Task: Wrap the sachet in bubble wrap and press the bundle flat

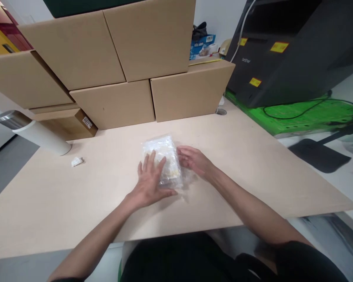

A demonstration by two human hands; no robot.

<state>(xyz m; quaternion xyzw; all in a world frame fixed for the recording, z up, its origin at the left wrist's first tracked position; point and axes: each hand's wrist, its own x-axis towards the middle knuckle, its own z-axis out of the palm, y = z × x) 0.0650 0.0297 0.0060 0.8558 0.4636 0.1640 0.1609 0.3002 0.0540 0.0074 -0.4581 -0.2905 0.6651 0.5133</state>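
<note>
A flat package in clear, crinkled plastic wrap point(164, 144) lies near the middle of the light wooden table. Its contents look pale with a yellowish patch, but glare hides what they are. My left hand point(149, 182) rests on the front left part of the package, fingers spread and thumb stretched along its near edge. At the right edge of the package is my right hand point(194, 159), its fingers curled against the side. Loose plastic shows beneath that hand. Whether the right fingertips pinch the wrap is hard to see.
Cardboard boxes point(114, 103) are stacked along the back. A white bottle with a metal cap point(42, 135) and a crumpled white scrap point(77, 161) are on the left. A black Brother printer point(270, 58) stands at right above a green surface point(308, 115). The table's front edge is near my body.
</note>
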